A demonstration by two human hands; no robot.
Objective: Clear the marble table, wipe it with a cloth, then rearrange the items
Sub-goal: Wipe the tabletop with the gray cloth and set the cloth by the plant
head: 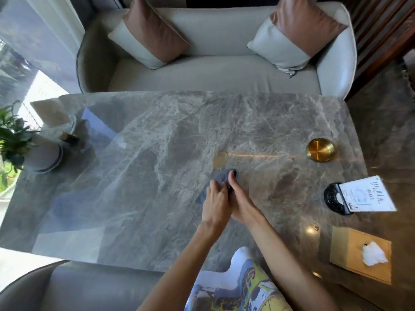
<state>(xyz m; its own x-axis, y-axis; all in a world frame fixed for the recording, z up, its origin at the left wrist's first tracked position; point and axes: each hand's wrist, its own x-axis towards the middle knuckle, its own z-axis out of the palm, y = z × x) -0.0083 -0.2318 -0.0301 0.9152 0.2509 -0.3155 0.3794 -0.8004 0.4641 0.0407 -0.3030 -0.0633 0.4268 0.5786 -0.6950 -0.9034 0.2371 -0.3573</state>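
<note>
A grey cloth [221, 176] lies on the grey marble table [139, 153] near its middle. My left hand [216, 202] and my right hand [239, 203] are pressed together on top of the cloth, both gripping it. A gold dish [321, 150] stands at the right side of the table. Nearer me on the right are a black stand with a white card [361, 196] and a wooden tissue box [361, 254]. At the left edge sit a potted plant [27, 142] and a white packet beside a small dark item [70, 138].
A cream sofa [213, 70] with two brown-and-white cushions runs along the far side of the table. A grey seat [74, 288] is at the near left. A window is on the left, dark wood slats at the upper right.
</note>
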